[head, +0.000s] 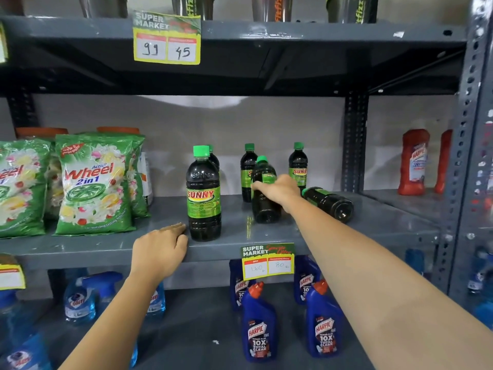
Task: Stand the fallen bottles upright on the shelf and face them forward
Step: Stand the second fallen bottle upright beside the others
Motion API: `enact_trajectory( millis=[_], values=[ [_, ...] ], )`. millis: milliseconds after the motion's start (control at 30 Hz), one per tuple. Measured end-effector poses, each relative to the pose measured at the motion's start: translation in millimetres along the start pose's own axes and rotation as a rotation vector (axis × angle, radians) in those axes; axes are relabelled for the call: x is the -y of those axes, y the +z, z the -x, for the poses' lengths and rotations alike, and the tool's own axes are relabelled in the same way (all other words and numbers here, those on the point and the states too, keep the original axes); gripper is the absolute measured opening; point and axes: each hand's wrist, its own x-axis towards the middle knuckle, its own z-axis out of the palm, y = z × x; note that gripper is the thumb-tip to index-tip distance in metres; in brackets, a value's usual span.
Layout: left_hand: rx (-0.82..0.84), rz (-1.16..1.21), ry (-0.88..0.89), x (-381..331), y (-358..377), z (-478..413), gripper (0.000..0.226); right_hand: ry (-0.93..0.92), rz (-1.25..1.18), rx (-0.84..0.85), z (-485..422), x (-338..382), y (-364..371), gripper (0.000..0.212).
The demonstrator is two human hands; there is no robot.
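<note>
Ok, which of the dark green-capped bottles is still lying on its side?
The bottle at the far right, flat on the shelf with its base toward the camera, just right of the right hand. The others stand upright.

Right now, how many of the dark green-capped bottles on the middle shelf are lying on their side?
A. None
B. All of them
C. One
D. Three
C: only the fallen bottle at the right lies flat on the shelf. The right hand holds a tilted bottle that is nearly upright. The others stand, including the front bottle beside the left hand, which rests on the shelf's edge.
</note>
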Motion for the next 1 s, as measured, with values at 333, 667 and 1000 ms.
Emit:
enact_trajectory(
  millis=[333,667,1000],
  values=[
    [0.019,0.039,-0.004,-0.8,-3.1,0.8,0.043,-0.259,-0.093,-0.182,21.3,-12.6,19.9,0.069],
    [0.027,0.062,0.002,0.4,-4.5,2.0,0.062,-0.173,-0.431,0.013,23.3,-14.6,5.0,0.104],
    [0.026,0.055,0.014,1.9,-0.6,-0.1,0.052,-0.126,-0.311,0.282,11.7,-36.0,-0.5,0.086]
  ],
)
